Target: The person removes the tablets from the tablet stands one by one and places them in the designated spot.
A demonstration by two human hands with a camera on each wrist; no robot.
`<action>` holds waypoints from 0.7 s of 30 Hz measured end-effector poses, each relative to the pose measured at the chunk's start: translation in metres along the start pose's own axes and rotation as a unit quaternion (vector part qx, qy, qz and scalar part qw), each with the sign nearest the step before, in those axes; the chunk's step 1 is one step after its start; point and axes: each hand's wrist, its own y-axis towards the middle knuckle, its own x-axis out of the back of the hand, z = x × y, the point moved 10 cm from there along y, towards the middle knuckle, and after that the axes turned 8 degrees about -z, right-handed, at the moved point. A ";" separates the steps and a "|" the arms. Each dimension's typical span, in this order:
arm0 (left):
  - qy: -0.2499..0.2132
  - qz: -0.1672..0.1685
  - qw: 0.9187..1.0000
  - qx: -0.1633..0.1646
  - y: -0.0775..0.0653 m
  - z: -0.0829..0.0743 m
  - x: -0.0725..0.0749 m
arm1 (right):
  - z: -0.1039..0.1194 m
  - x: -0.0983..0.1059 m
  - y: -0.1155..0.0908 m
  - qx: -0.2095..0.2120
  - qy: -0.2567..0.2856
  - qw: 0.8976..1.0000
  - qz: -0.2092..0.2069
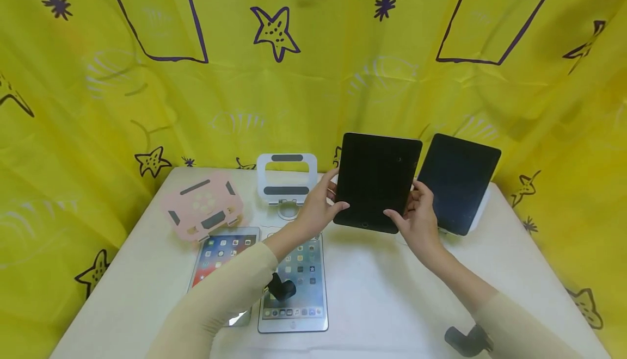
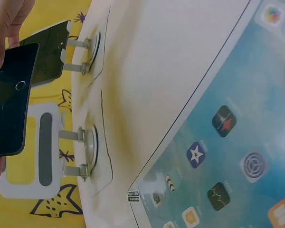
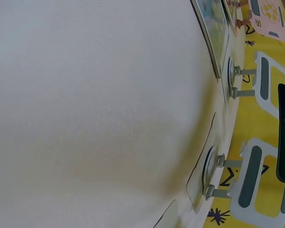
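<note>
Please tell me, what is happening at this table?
A person's left hand and right hand hold a dark-screened tablet by its two sides, above the table. At the right, another dark tablet rests on its stand. A lit tablet and a second lit tablet lie flat, both partly hidden. A pink stand, a white stand and one more white stand carry no tablet.
</note>
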 end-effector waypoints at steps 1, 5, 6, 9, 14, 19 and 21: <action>-0.003 0.003 1.000 0.003 -0.003 0.000 0.000 | 0.001 0.001 -0.002 -0.002 0.003 1.000 0.003; -0.014 0.008 1.000 0.010 -0.011 -0.004 0.002 | 0.006 0.005 -0.008 0.001 0.015 1.000 0.014; -0.015 0.009 1.000 0.011 -0.013 -0.005 0.002 | 0.007 0.006 -0.010 0.002 0.017 1.000 0.017; -0.016 0.013 1.000 0.004 -0.020 -0.010 0.004 | 0.010 0.008 -0.016 -0.004 0.025 0.999 0.027; -0.022 0.019 1.000 0.008 -0.031 -0.013 0.004 | 0.014 0.012 -0.025 -0.017 0.025 0.999 0.043; -0.030 0.024 0.998 0.045 -0.042 -0.006 0.002 | 0.014 0.013 -0.032 -0.025 -0.002 0.998 0.059; -0.028 0.030 0.997 0.058 -0.046 -0.003 0.000 | 0.012 0.012 -0.036 -0.030 -0.013 0.997 0.067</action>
